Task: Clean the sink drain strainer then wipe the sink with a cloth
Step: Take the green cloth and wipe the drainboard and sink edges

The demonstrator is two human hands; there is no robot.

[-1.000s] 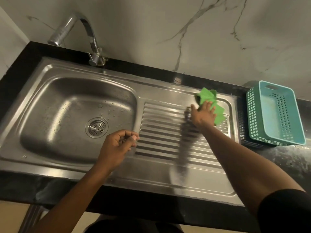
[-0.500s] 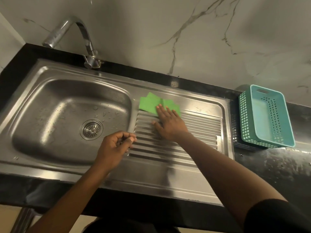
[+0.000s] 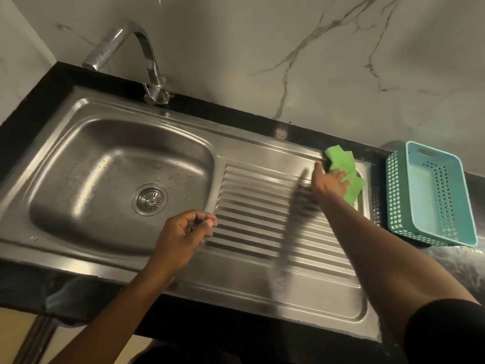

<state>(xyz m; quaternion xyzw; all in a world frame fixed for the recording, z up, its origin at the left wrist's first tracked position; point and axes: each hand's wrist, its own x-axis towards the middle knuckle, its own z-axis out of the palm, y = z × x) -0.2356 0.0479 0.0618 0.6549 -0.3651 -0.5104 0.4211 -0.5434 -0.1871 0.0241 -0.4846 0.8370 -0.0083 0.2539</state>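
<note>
A steel sink [image 3: 86, 122] has a wet bowl on the left and a ribbed drainboard [image 3: 262, 219] on the right. The round drain strainer [image 3: 149, 199] sits in the bowl's floor. My right hand [image 3: 329, 183] presses a green cloth [image 3: 343, 170] flat on the far right corner of the drainboard. My left hand [image 3: 183, 233] hovers over the near edge between bowl and drainboard, fingers curled with thumb against fingertips, and nothing shows in it.
A chrome tap [image 3: 131, 61] stands behind the bowl against the marbled wall. A teal plastic basket [image 3: 430, 195] lies on the black counter [image 3: 36, 95] right of the sink. Water drops dot the bowl.
My right hand swept the green cloth from the drainboard's far left corner back to its far right corner. My left hand stayed put.
</note>
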